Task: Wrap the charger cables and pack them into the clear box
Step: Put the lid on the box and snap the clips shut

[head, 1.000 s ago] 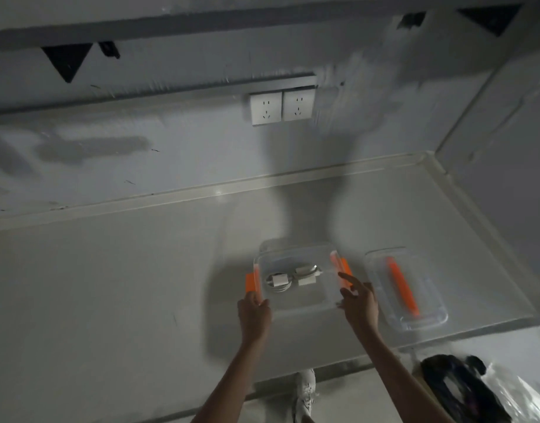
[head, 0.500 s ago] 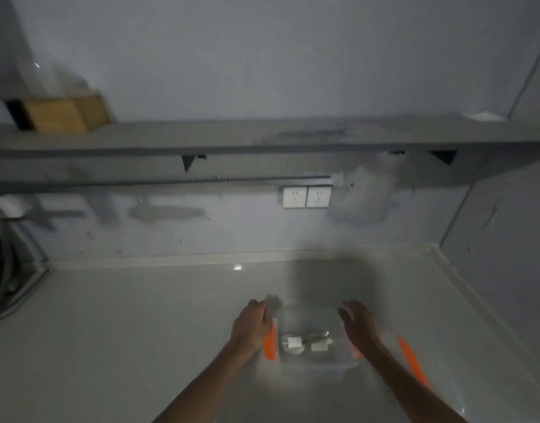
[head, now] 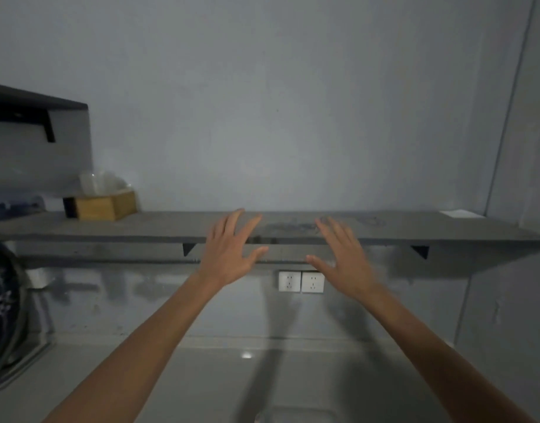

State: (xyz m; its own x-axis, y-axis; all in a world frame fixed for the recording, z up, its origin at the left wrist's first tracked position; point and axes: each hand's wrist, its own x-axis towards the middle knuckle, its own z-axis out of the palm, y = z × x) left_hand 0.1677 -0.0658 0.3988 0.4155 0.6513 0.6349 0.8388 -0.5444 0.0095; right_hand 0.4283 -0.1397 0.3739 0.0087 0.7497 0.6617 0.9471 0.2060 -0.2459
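The clear box [head: 297, 412] shows, if at all, only as a faint rounded rim at the bottom edge, down on the counter [head: 186, 383]; the cables I can't see. I'd judge it light, thin and slippery, best taken by its two short ends. My left hand [head: 232, 251] and right hand [head: 343, 257] hold nothing, fingers spread flat, palms away, up before the shelf [head: 415, 232].

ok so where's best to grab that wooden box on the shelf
Probably take the wooden box by its flat side faces, low down, from the front. It looks six-sided, so opposite faces give parallel grip surfaces, and clear plastic tubs appear to sit on top, which rules out a top grasp.
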